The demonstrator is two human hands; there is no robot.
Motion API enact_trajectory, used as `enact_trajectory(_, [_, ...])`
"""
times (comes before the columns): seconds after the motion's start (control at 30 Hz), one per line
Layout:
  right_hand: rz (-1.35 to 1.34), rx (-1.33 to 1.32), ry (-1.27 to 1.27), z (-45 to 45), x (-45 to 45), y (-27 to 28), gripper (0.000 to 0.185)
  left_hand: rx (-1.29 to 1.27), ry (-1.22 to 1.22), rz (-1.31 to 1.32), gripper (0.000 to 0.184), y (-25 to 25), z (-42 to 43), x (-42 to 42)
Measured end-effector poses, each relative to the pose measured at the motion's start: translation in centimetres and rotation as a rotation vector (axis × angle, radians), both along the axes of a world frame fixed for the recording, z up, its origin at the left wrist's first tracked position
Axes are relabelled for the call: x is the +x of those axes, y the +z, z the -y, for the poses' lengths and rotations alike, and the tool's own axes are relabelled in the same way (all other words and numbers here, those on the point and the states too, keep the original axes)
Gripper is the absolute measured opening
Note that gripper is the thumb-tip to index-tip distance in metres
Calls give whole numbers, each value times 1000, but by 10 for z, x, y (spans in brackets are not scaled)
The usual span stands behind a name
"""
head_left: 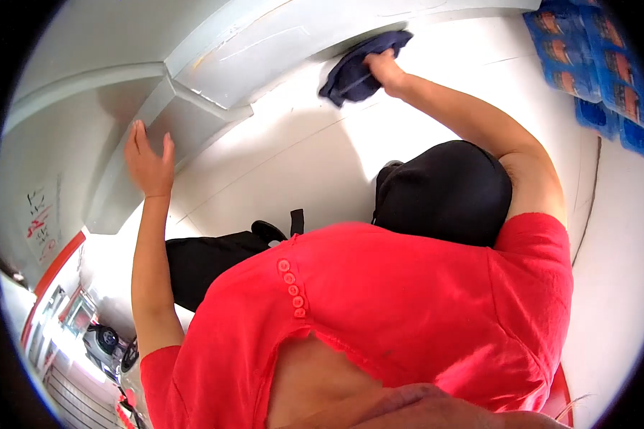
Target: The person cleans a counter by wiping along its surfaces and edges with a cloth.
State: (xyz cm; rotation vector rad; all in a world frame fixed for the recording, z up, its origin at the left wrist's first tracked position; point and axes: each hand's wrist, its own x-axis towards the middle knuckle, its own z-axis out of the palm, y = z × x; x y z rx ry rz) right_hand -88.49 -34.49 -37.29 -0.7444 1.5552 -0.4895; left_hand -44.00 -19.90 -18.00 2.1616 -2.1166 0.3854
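My right hand (386, 71) grips a dark navy cloth (354, 71) at the foot of a grey-white panel (265, 53), just above the pale tiled floor (272, 161). The cloth hangs bunched and partly spread beneath the fingers. My left hand (150, 159) is raised with fingers stretched out and the thumb apart. It is by the panel's corner post (147, 129) and holds nothing. Whether its fingertips touch the surface, I cannot tell.
Blue packs (597, 61) with printed pictures stand at the upper right. My black-clad knee (444, 193) is bent between the arms. Handwriting (39, 218) marks the left panel, above a red edge strip (54, 275). Wheeled vehicles (107, 339) show at the lower left.
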Motion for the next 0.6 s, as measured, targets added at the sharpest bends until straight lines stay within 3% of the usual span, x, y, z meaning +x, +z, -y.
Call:
enact_trajectory(0.07, [196,188,156,-18,22,38,63,12,21,-18,61,3,0,-3])
enact_trajectory(0.17, [258,156,417,-22,26,55,61,48,20,-48,62,11,-4,-4])
enact_trajectory(0.27, [109,-57,758,6,-6,70,59,80,-14,-66,64,13,-10,2])
enact_trajectory(0.33, [91,-229,588,34,-49,54,49,77,-51,-88,65,11,-9,5])
enact_trajectory(0.4, [-327,-231,462,55,-95,76,49,113,-1,-96,67,9,-7,5])
enact_trajectory(0.47, [-567,-523,405,78,-174,34,44,117,-5,-107,66,7,-3,2])
enact_trajectory(0.5, [-639,-513,332,81,-199,33,47,127,18,-88,66,7,-3,2])
enact_trajectory(0.53, [-752,-671,296,87,-234,11,52,130,12,-91,66,8,-4,3])
enact_trajectory(0.6, [-926,-471,193,84,-265,6,59,117,-1,-62,67,7,-3,3])
